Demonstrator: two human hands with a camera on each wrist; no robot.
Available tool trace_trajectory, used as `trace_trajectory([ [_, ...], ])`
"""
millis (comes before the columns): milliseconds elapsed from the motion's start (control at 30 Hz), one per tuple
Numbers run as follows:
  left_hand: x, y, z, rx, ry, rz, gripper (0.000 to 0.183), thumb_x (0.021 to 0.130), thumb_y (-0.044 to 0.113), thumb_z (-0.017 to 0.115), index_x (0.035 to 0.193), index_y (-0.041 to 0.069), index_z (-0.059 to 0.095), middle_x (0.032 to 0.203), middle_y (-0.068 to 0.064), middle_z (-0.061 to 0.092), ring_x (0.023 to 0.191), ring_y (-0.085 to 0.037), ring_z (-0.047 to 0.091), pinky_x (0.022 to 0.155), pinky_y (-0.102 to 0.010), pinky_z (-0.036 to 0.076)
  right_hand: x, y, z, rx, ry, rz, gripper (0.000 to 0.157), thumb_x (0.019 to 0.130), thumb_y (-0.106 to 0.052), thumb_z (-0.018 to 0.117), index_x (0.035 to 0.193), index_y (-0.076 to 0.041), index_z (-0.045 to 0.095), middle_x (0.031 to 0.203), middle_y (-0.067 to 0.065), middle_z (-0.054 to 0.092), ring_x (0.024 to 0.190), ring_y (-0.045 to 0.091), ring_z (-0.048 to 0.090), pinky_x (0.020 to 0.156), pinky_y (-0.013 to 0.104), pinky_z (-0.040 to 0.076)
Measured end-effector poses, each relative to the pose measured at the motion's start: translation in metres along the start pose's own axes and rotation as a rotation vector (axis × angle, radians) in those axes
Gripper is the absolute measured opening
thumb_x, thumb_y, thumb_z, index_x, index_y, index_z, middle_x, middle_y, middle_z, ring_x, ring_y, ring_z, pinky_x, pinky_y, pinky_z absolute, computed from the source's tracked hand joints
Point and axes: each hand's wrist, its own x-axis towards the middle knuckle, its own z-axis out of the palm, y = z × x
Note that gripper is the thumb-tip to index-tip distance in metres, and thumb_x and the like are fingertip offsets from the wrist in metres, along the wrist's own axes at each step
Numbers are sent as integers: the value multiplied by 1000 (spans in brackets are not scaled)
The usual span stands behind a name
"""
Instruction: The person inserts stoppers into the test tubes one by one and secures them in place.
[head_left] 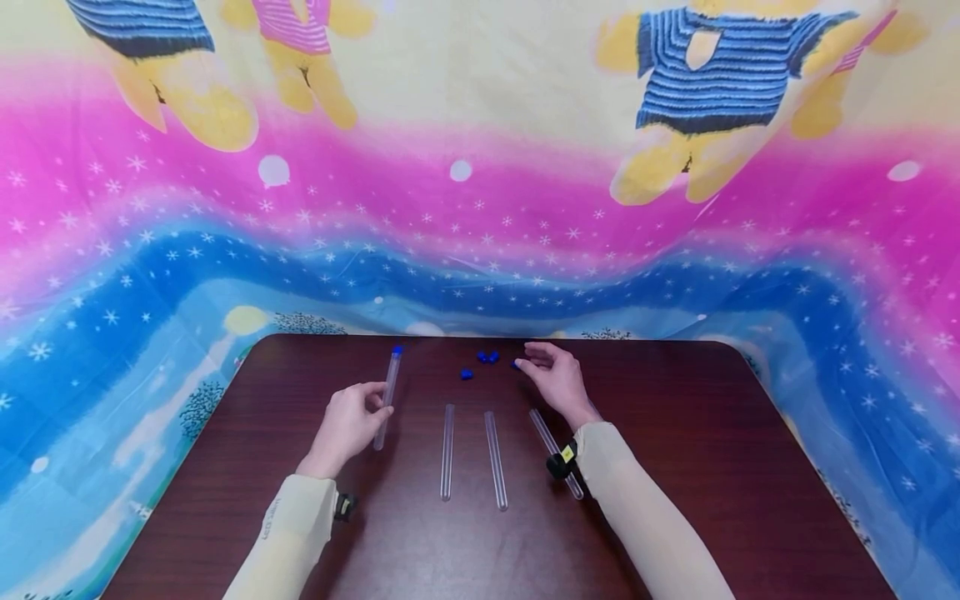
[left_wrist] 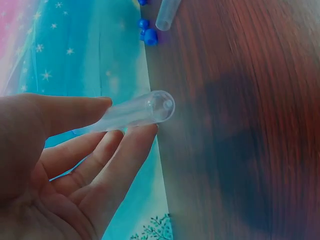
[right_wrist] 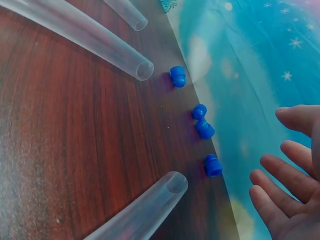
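My left hand [head_left: 348, 425] pinches a clear test tube [head_left: 387, 400] between thumb and fingers. The tube stands nearly upright with a blue cap [head_left: 397, 351] on its top end. In the left wrist view the tube's rounded bottom [left_wrist: 162, 106] points toward the camera. My right hand [head_left: 557, 382] hovers near the table's far side, fingers spread and relaxed, holding nothing. Several loose blue caps lie beside it: one cap [right_wrist: 213, 165] closest to the hand, a touching pair [right_wrist: 205, 129], and another cap [right_wrist: 177, 76] farther along.
Three uncapped clear tubes lie on the dark wooden table [head_left: 375, 533]: a left tube [head_left: 447, 454], a middle tube [head_left: 496, 462] and a right tube [head_left: 543, 429] partly behind my right wrist. A patterned cloth [head_left: 465, 225] hangs behind the table's far edge.
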Motion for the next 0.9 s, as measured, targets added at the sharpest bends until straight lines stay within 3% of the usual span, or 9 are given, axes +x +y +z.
trace_trajectory([
  [200,-2,-6,-4,13,-15,-34,41,89,3,76,127,-5,67,84,-4,67,72,-17,63,73,-39,55,0,1,1,-16,-6,0,42,92,-27,79,128,-9,69,123,10,69,112,26,66,97,42,50],
  [533,-2,-18,-13,36,-11,-74,43,90,4,74,130,-6,64,83,-5,68,69,-18,62,68,-36,52,2,5,4,-73,-28,-19,42,93,-23,78,130,-7,68,125,13,68,115,31,65,96,46,50],
  [900,-2,-41,-20,76,-34,-138,43,89,3,73,130,-9,63,87,-10,72,78,-25,67,77,-46,54,10,9,5,-141,-37,-26,45,92,-21,78,132,-3,66,125,13,68,115,32,64,96,47,50],
])
